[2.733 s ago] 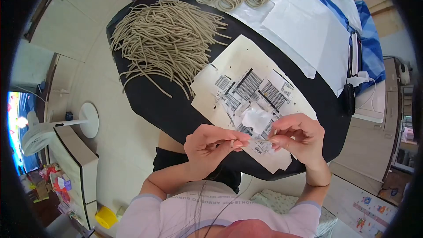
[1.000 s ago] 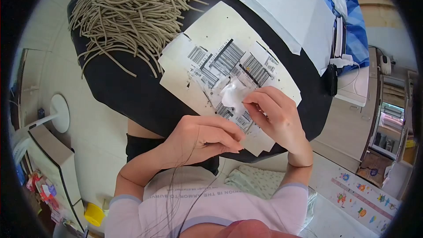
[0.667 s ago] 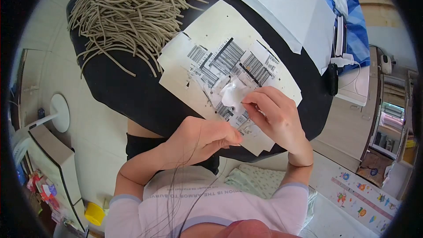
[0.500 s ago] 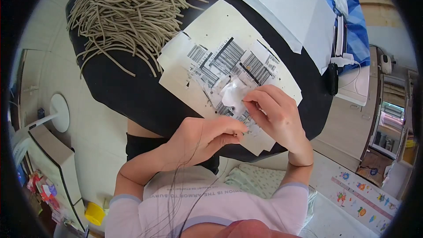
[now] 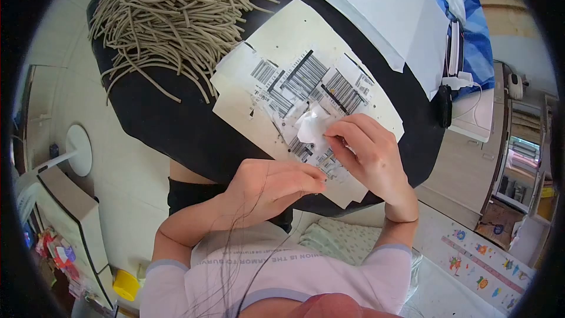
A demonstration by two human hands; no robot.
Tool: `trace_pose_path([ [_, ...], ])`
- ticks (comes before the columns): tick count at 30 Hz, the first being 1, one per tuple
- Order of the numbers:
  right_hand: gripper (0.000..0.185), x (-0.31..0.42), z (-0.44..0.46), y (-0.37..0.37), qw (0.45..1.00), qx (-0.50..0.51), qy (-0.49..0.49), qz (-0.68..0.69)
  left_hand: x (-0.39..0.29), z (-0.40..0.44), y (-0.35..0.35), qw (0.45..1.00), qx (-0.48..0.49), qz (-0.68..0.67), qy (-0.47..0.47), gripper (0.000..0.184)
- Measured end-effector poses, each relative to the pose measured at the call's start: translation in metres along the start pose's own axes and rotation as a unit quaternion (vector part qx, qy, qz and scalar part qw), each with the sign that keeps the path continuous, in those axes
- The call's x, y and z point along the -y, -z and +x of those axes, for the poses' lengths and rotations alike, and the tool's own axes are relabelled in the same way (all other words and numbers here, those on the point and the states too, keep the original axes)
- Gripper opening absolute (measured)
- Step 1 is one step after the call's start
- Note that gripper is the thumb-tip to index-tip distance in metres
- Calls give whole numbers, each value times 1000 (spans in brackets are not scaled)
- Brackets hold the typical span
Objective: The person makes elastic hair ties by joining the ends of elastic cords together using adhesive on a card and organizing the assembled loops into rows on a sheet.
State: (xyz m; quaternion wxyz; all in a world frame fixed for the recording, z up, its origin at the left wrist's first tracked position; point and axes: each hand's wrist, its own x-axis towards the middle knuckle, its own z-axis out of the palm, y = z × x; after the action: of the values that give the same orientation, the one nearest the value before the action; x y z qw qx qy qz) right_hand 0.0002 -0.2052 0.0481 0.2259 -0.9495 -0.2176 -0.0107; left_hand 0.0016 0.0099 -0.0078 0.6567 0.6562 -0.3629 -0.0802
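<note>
Black tabletop [image 5: 170,129] bears barcoded card [image 5: 315,35]; shirt [image 5: 318,274] seemingly says "ARMOR".

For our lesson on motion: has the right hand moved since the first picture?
Yes: judged against the cardboard, the right hand has moved forward, toward the white scrap.

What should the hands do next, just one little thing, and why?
Maybe bring the right hand over to the left hand. The right one is at the edge of the white scrap on the card, and the left one looks pinched close by, so it seems a short move. What they hold, if anything, is too small to tell.
</note>
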Motion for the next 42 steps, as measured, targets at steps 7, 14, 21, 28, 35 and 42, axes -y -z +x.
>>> trace_pose_path([
  [7, 19, 1, 0, 1, 1000, 8, 0, -3, -2, 1, 1, 999, -19, 34, -27, 27],
  [14, 17, 4, -1, 3, 995, -9, -52, 88, -10, -1, 2, 994, -42, 4, 96, 17],
  [21, 13, 3, -5, 14, 949, -3, -77, 305, -10, 4, 0, 970, -102, -144, 170, 14],
  [28, 13, 8, -13, 7, 841, 37, -152, 518, -12, 5, 8, 985, -111, -72, 114, 15],
  [35, 13, 8, -17, 1, 851, 56, -161, 496, -13, 3, 7, 962, -116, -149, 195, 13],
  [42, 12, 8, -17, 0, 864, 69, -175, 467, -7, 1, 6, 961, -124, -166, 186, 13],
])
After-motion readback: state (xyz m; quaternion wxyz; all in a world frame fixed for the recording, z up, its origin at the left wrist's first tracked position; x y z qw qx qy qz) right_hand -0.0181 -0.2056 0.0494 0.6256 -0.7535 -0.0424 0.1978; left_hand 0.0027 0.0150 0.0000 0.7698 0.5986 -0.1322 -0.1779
